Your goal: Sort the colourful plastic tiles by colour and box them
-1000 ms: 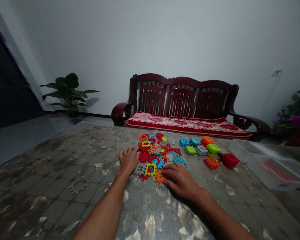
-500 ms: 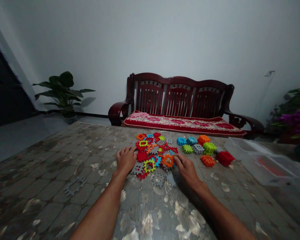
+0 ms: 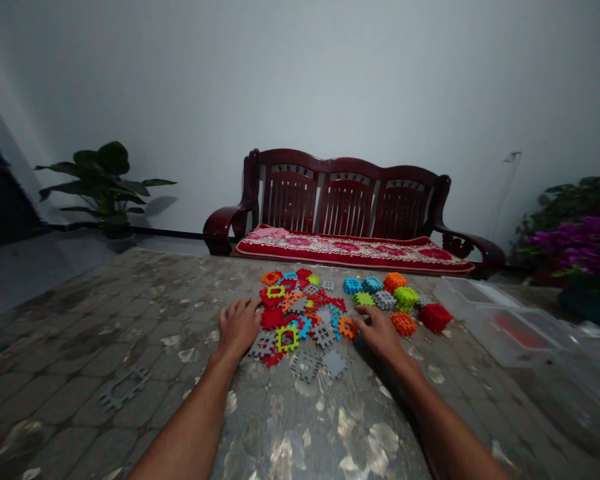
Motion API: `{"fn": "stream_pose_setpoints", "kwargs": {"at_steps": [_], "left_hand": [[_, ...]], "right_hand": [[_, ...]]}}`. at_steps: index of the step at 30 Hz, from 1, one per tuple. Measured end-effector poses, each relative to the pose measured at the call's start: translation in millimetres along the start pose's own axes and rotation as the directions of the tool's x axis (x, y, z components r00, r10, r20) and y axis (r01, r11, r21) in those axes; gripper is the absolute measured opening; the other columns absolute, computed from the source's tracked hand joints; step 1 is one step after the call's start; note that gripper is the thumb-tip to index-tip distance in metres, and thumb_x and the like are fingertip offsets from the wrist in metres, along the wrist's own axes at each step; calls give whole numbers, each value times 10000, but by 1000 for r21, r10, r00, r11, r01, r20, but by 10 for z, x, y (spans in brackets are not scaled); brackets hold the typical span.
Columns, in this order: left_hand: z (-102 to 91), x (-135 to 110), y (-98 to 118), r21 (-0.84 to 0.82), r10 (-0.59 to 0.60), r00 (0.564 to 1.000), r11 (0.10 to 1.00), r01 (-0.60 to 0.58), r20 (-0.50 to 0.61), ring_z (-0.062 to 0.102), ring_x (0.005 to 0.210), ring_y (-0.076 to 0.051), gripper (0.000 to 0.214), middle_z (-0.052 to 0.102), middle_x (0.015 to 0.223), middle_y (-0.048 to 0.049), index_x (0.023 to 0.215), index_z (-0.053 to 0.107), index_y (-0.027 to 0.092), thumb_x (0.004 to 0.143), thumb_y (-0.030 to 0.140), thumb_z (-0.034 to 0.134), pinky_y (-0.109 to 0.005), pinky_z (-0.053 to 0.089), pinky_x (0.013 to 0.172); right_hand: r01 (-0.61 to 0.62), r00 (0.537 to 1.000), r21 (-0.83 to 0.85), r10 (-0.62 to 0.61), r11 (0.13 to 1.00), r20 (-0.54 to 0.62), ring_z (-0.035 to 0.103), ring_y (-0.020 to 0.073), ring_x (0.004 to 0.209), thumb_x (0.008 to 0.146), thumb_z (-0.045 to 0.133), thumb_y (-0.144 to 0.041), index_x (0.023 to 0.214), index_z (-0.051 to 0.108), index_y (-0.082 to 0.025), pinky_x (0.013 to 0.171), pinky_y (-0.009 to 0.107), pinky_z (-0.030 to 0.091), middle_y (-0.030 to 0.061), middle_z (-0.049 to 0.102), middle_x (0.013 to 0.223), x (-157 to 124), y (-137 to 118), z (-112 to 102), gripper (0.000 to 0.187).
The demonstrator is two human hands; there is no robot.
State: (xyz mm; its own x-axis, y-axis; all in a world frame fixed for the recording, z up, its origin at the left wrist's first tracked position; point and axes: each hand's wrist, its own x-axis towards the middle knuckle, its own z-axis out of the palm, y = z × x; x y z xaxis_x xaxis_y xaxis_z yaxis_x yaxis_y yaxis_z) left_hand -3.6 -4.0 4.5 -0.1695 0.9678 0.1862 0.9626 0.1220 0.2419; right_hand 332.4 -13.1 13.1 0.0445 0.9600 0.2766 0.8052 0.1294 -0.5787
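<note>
A heap of flat toothed puzzle tiles (image 3: 300,308) in red, orange, green, blue and grey lies on the patterned table (image 3: 145,313). My left hand (image 3: 237,325) rests flat at the heap's left edge, fingers spread and open. My right hand (image 3: 379,331) lies at the heap's right edge with fingertips touching an orange tile (image 3: 347,325); I cannot see whether it grips it. Two grey tiles (image 3: 320,363) lie just in front of the heap. Several assembled coloured cubes (image 3: 397,303) sit to the right.
A lone grey frame piece (image 3: 121,389) lies at the left of the table. Clear plastic bins (image 3: 505,323) stand at the right. Behind the table are a dark wooden bench (image 3: 347,213) with a red cushion, a potted plant (image 3: 103,187) and purple flowers (image 3: 580,243).
My right hand has slid from the heap's front to its right edge, moving an orange tile along and uncovering grey tiles. The view has shifted right. My left hand has stayed put.
</note>
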Motion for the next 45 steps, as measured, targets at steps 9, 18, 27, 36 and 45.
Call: {"fn": "stream_pose_setpoints", "kwargs": {"at_steps": [9,18,27,36,45], "left_hand": [[53,19,-37,1,7,1000,1000,-7,-14,457,1373,-261,433,570,1471,-69,1341,618,312,966,290,404,-489,269,1143],[87,38,-60,21,16,1000,1000,-16,-22,469,1366,-262,437,569,1473,-73,1348,615,311,966,280,404,-489,286,1138],[141,63,-100,15,28,999,1000,-28,-28,463,1372,-270,431,574,1468,-68,1339,625,298,970,298,403,-510,287,1139],[131,51,-82,36,14,999,999,-13,-29,460,1370,-254,432,584,1454,-67,1347,612,305,972,295,398,-495,282,1140],[111,54,-73,42,5,999,999,-4,-42,480,1355,-247,419,595,1444,-68,1320,629,309,967,280,405,-480,301,1124]], "right_hand": [[167,974,-182,-134,969,181,606,322,1193,732,717,-354,1329,649,-211,1013,413,456,116,668,1304,-97,-157,-127,618],[130,973,-120,-103,984,207,635,309,1160,716,677,-226,1329,639,-159,996,401,479,135,684,1280,-59,-99,-123,618],[-3,1000,37,2,999,22,688,275,1066,796,669,-406,1247,688,-175,950,396,522,112,725,1214,187,-3,-281,508],[-335,917,-152,285,930,-279,685,300,1085,855,622,-492,1274,671,-163,908,374,521,136,731,1199,907,573,-887,535],[-423,904,-426,341,800,-259,650,324,1156,888,573,-538,1380,594,-243,923,406,496,137,710,1227,1145,669,-964,575]]}}
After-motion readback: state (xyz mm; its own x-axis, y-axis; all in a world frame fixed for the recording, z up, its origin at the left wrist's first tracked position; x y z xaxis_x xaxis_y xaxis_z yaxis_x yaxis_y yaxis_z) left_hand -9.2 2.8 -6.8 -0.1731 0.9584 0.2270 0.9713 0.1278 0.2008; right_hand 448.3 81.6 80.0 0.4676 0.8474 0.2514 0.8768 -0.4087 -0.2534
